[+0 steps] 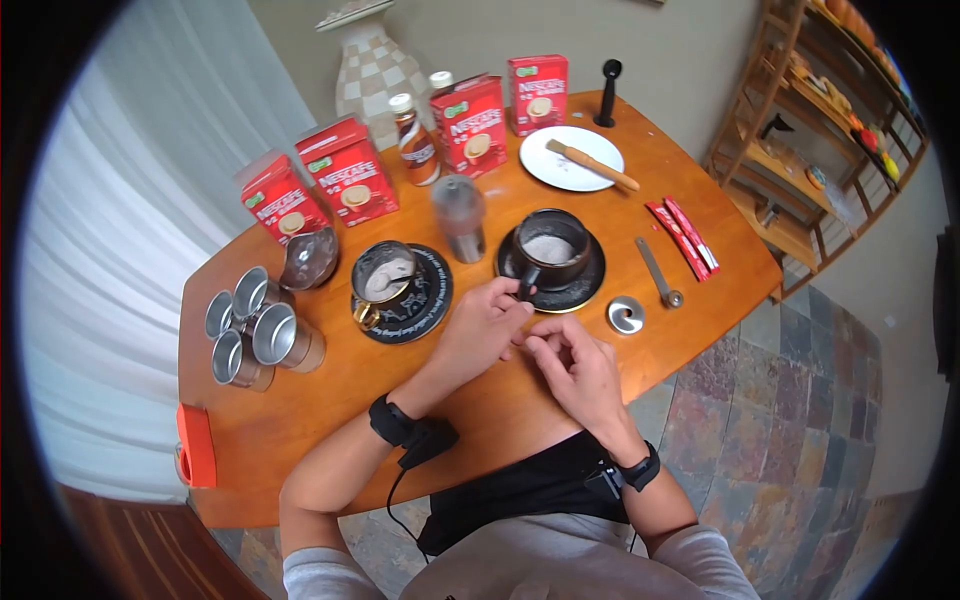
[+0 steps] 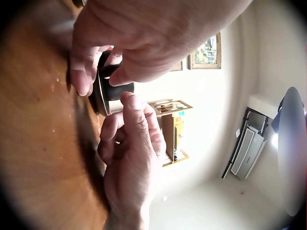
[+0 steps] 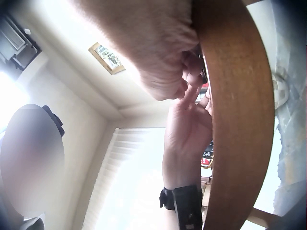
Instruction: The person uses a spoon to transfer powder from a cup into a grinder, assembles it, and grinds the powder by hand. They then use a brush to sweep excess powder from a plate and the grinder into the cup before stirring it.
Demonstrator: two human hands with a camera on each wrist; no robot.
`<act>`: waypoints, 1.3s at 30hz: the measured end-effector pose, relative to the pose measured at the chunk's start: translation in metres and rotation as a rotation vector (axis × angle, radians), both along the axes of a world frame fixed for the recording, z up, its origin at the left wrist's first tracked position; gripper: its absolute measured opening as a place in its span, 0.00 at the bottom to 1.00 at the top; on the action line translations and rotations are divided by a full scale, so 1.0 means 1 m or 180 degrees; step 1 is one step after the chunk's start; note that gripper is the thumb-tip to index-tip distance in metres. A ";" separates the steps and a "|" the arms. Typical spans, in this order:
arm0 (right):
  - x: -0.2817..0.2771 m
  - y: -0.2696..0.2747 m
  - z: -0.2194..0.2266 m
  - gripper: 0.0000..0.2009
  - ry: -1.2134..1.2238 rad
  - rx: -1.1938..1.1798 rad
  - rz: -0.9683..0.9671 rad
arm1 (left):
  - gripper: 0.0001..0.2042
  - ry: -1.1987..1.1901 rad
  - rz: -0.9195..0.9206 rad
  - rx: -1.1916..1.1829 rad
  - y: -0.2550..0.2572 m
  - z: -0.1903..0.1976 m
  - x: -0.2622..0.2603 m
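In the head view a black cup (image 1: 556, 243) of pale grey powder stands on a black saucer (image 1: 592, 282). My left hand (image 1: 487, 325) is at its handle, with thumb and a finger on either side. In the left wrist view these fingers overlap the dark cup (image 2: 120, 91). Close beside it, my right hand (image 1: 580, 370) hovers over the table edge with its fingers loosely curled and nothing visible in it. To the left, a second black cup (image 1: 384, 272) with a gold handle, pale powder and a dark utensil rests on a lettered saucer (image 1: 436, 278).
Behind the cups stand a grinder-like cylinder (image 1: 459, 220), red Nescafe boxes (image 1: 352, 180), a bottle (image 1: 415, 145) and a white plate (image 1: 545, 178) with a brush (image 1: 590, 165). Metal cups (image 1: 284, 335) stand left. Red sachets (image 1: 682, 240), a measuring spoon (image 1: 660, 275) and a metal disc (image 1: 626, 315) lie right.
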State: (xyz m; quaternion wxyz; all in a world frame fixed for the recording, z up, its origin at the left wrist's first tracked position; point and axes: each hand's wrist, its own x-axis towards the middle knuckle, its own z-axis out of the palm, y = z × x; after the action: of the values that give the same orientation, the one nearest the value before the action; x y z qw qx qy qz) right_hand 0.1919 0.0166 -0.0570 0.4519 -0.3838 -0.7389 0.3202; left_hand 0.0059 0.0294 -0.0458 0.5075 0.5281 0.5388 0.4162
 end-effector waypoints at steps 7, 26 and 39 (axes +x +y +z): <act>-0.028 -0.004 0.013 0.09 0.0392 0.0112 0.0236 | 0.16 -0.0601 -0.0237 0.0130 0.002 -0.014 -0.010; -0.130 0.065 0.070 0.11 -0.0326 -0.0583 0.0952 | 0.15 -0.0472 -0.0167 0.0238 0.011 -0.016 -0.011; -0.136 0.076 0.078 0.09 -0.0516 0.0260 0.1021 | 0.11 -0.0492 -0.0419 -0.0201 -0.027 0.001 -0.029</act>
State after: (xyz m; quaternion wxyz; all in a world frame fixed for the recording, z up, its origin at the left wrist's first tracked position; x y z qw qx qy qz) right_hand 0.0554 0.0927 0.0208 0.3493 -0.2669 -0.8370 0.3258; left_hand -0.0226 0.0025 -0.0443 0.5902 0.5124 0.4750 0.4042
